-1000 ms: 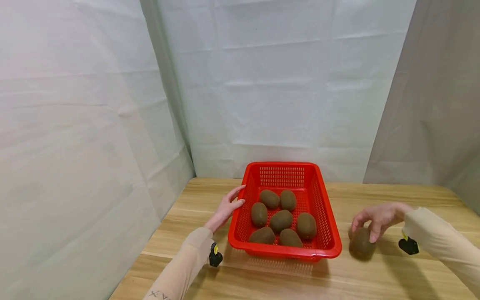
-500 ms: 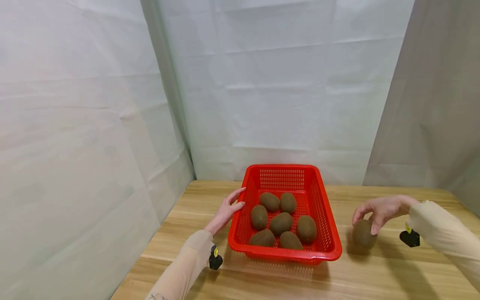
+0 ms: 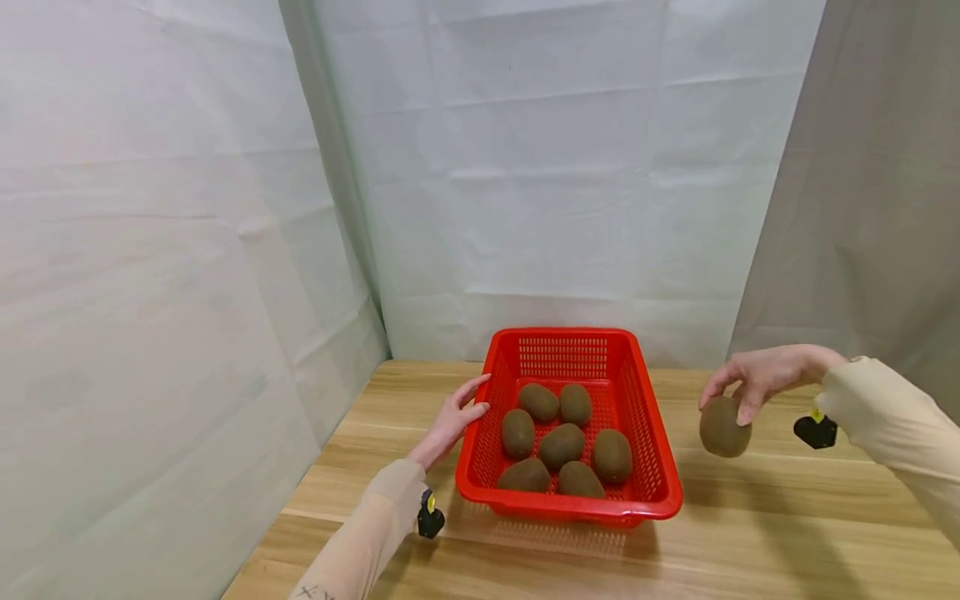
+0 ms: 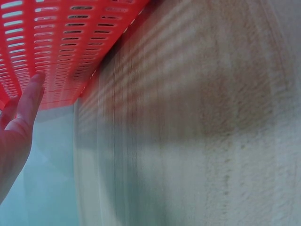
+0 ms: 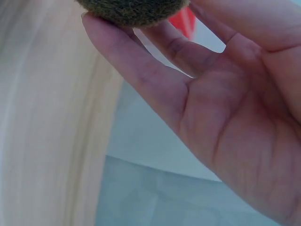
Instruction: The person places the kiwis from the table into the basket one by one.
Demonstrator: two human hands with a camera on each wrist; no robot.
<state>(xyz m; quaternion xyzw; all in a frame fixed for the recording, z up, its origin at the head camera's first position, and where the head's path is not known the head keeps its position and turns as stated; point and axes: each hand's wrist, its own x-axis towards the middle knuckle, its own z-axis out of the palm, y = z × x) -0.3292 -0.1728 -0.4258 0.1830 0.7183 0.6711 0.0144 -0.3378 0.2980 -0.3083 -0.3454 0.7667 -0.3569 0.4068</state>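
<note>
My right hand (image 3: 765,379) has its fingertips (image 5: 101,28) curled over a kiwi (image 3: 724,426), gripping it from above, clear of the wooden table (image 3: 750,533), right of the red basket (image 3: 660,467). Its long axis is roughly upright. My left hand (image 3: 452,419) rests relaxed, fingers straight against the basket's left wall. I count seven kiwis inside, eight altogether.

Surface: light wooden plank bench (image 3: 750,542), pale grain running left to right.
Resting on it: red perforated plastic basket (image 3: 643,414), near the middle, towards the back edge.
Surround: white fabric backdrop (image 3: 555,167) behind the bench.
</note>
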